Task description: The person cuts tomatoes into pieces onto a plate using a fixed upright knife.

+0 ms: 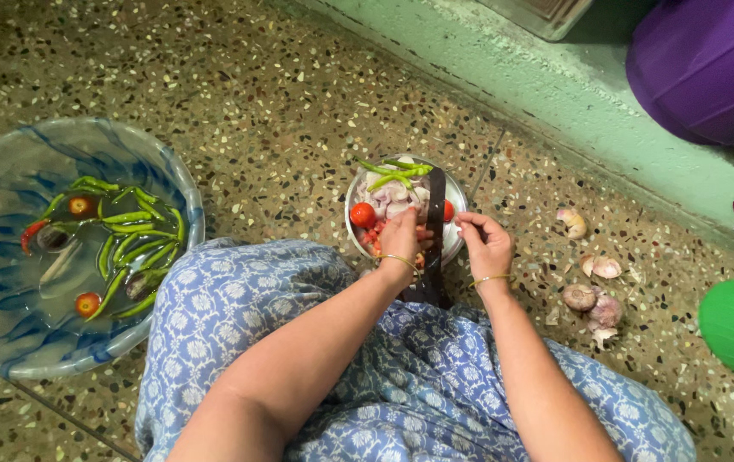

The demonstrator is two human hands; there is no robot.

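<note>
Leave the blue basin of chillies in water at your left knee alone and keep your left hand, fingers curled together on a red tomato piece, pressed low against the upright blade. That blade stands over the steel plate's middle. Your right hand pinches shut beside it; what it holds, you cannot tell.

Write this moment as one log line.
left hand: over small bowl | right hand: at upright blade | big bowl: chillies in water
</note>
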